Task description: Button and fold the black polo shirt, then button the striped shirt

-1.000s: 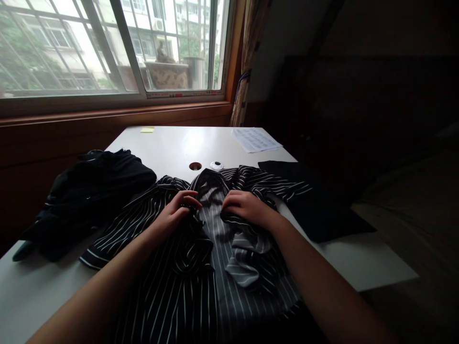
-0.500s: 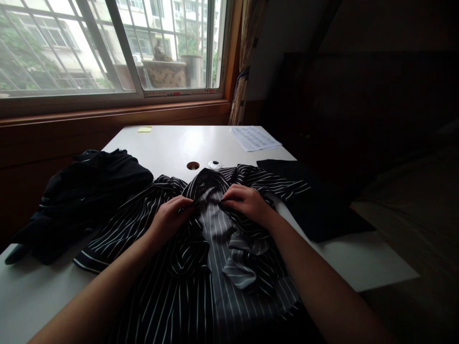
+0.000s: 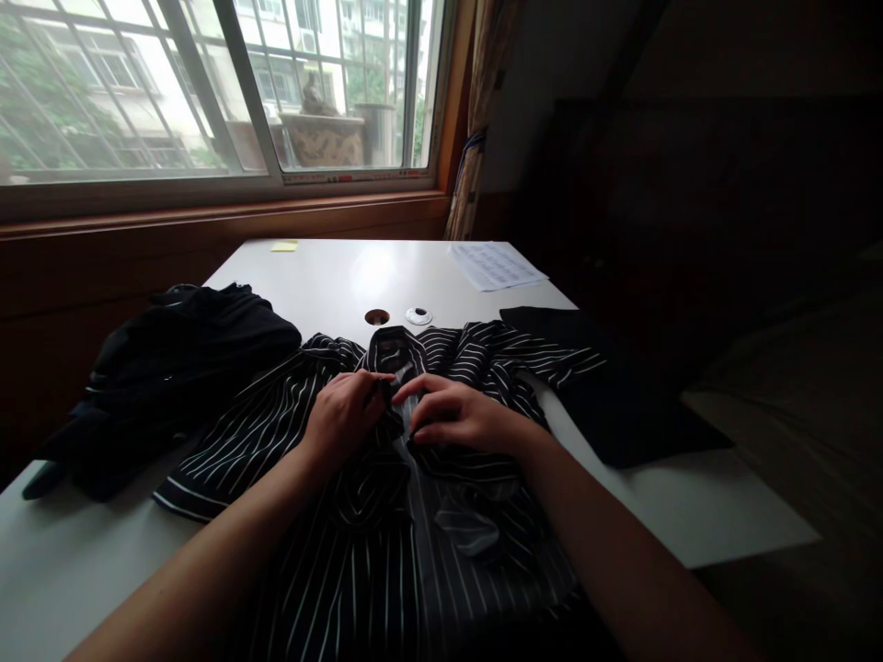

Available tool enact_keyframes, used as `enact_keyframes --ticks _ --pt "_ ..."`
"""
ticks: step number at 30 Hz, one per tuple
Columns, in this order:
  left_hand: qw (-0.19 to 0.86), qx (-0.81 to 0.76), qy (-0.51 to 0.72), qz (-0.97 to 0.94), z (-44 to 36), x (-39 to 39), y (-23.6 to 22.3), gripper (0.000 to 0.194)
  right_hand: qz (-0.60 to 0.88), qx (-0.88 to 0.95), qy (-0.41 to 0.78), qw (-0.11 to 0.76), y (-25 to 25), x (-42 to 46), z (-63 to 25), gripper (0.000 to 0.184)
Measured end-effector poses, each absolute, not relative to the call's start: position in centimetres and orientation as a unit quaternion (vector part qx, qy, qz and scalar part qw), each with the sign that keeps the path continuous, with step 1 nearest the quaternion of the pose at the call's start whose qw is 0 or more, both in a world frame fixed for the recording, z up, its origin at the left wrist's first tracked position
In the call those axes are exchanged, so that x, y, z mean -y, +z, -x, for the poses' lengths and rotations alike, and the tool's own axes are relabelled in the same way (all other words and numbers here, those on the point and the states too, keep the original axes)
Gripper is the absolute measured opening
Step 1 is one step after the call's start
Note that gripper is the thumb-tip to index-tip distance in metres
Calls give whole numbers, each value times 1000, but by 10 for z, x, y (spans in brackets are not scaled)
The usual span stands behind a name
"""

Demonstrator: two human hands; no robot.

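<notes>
A black shirt with white stripes (image 3: 359, 579) lies spread on the white table, its collar away from me and its front partly open. The greyish inner side shows down the middle. My left hand (image 3: 349, 414) is closed on the left front edge just below the collar. Opposite it, my right hand (image 3: 462, 414) grips the right front edge, thumb and fingers bent round the cloth, with the index finger reaching toward the left hand. Only a narrow gap parts the two edges near the collar. The fingertips partly hide the cloth they pinch.
A heap of dark clothing (image 3: 186, 368) sits on the left of the table (image 3: 331, 276). Dark flat cloth (image 3: 621, 405) lies at right, under the shirt's sleeve. Farther back are printed papers (image 3: 497, 265), a yellow note (image 3: 284, 246), a round hole (image 3: 377, 317) and a white round cover (image 3: 418, 316).
My hands have come closer together, drawing the shirt's two front edges toward each other below the collar. The right front now covers more of the grey inside.
</notes>
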State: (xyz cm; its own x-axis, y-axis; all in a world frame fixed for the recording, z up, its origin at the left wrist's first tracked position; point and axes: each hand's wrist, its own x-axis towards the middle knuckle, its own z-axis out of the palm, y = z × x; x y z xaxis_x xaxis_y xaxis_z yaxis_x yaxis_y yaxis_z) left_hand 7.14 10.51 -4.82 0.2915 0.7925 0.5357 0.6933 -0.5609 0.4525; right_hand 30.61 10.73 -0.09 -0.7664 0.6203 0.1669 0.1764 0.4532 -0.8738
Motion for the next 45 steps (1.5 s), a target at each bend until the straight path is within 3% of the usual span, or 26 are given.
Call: enact_keyframes --ticks 5,8,12,14,18,20,24,34,40,45 --pt "61 -468 361 -805 -72 -108 -50 22 290 842 366 270 -12 -105 -293 8" --pt "135 -450 372 -801 -72 -106 -49 22 294 835 362 293 -20 -108 -287 9" --pt "268 -445 398 -756 -71 -102 -50 8 338 811 367 304 -24 -113 -289 16" --pt "313 -439 410 -735 -70 -101 -50 15 362 801 364 306 -25 -115 -292 20" --pt "403 -405 393 -721 -68 -99 -50 48 379 788 372 310 -27 -118 -297 22" --pt "424 -398 392 -713 -68 -100 -49 51 385 782 379 310 -28 -119 -299 23" --pt "444 -394 400 -698 -69 -102 -47 37 369 785 391 308 -29 -121 -301 20" --pt "452 -419 404 -676 -70 -106 -50 30 363 788 375 327 -29 -127 -307 18" --pt "449 -431 406 -669 -70 -108 -51 28 386 702 510 313 -34 -127 -306 28" --pt "426 -443 406 -676 -71 -108 -51 28 375 643 576 337 -37 -126 -303 24"
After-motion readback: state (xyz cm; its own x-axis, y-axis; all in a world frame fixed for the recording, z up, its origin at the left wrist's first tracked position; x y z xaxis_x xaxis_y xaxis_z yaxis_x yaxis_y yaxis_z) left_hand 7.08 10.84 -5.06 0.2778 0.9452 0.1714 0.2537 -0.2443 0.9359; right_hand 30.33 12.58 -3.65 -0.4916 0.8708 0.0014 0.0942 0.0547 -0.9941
